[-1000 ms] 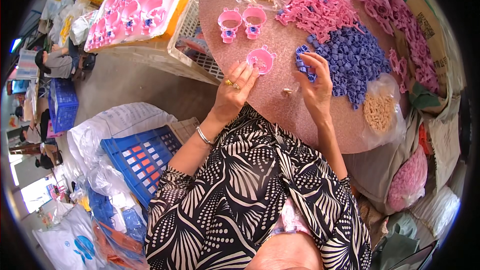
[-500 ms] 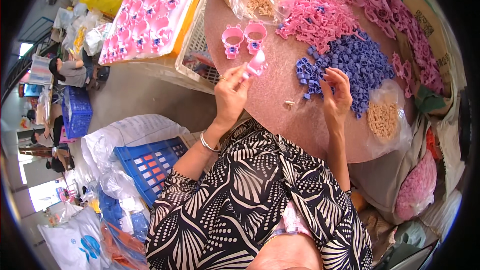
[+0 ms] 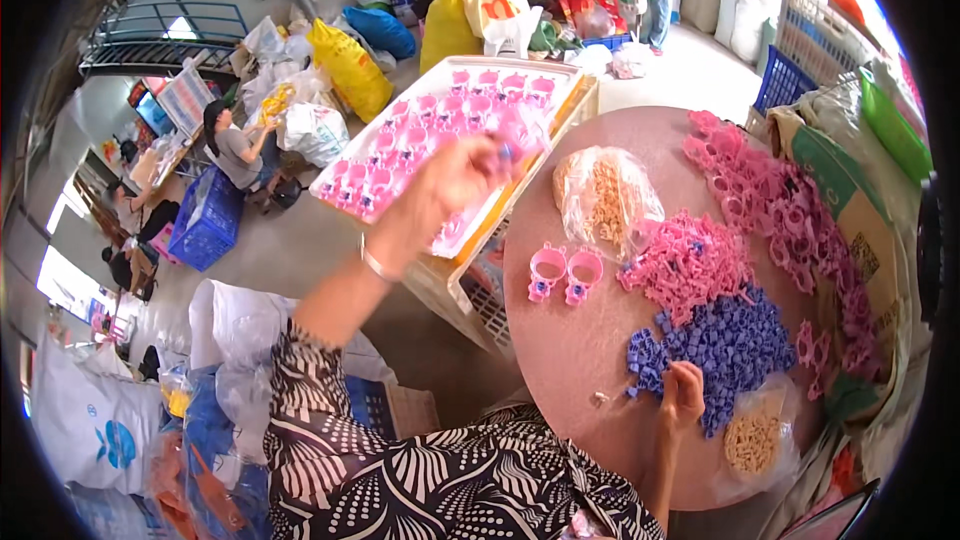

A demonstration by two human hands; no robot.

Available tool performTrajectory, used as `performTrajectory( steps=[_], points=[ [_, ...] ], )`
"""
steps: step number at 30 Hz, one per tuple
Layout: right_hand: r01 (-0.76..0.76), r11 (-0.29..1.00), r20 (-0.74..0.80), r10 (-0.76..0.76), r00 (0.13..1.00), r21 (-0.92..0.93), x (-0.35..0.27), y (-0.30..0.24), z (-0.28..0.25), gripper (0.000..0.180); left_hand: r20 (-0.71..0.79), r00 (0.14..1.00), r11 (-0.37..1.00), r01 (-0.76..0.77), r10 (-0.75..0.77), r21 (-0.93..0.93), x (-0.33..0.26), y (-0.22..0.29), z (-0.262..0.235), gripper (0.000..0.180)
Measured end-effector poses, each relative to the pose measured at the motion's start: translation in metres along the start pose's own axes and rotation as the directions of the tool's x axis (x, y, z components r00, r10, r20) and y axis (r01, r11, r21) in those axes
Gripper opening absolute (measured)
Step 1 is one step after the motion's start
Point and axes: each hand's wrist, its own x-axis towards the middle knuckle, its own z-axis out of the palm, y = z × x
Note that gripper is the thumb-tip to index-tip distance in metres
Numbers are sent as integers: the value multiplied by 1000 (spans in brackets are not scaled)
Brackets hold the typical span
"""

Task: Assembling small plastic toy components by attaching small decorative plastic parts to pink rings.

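Observation:
My left hand [image 3: 448, 185] is stretched out over the white tray [image 3: 335, 175] of pink pieces, its fingers closed on a pink plastic ring-shaped piece [image 3: 522, 128], blurred by motion. Rows of similar pink pieces with small blue parts lie in that tray. My right hand [image 3: 683, 392] is at the near left edge of a heap of small blue plastic parts [image 3: 735, 340], fingers curled together; what they hold, if anything, is hidden. Left of that hand, a tiny pale part [image 3: 599, 398] lies on the table. Two pink ring pieces [image 3: 548, 268] with blue parts stand side by side farther left.
On the round pinkish table [image 3: 560, 370] lie a heap of small pink parts [image 3: 690, 265], larger pink ring pieces [image 3: 740, 180], and two clear bags of tan pegs [image 3: 605, 205]. A plastic crate [image 3: 480, 305] supports the tray. Other people sit at the far left.
My left hand has moved from above the table to over the tray, carrying the pink piece. My right hand's fingers have curled in by the blue heap. The view has swung left and up.

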Motion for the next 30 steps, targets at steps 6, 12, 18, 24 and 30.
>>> performTrajectory(
  steps=[6, 12, 18, 24, 30],
  points=[
    [-98, 994, -42, 97, 994, -42, 7, -1, 2, 12, -234, 885, 886, -312, 402, 344, 152, 78, 15, 8],
    [-118, 989, -89, 109, 990, -93, 7, 0, -6, 17, 78, 586, 105, -272, 807, 957, 313, 85, -5, 16],
    [-130, 955, -58, 119, 991, -267, 2, -49, -13, 19, 342, 607, -469, 58, 718, 881, 388, 42, 10, 24],
    [48, 948, 39, -38, 999, -315, 18, -70, -9, 22, 361, 690, -590, 118, 627, 799, 418, 133, -83, 23],
    [-92, 930, -67, 73, 995, -355, 21, -80, -13, 22, 404, 895, -925, 22, 187, 380, 428, 95, -23, 43]
  ],
)
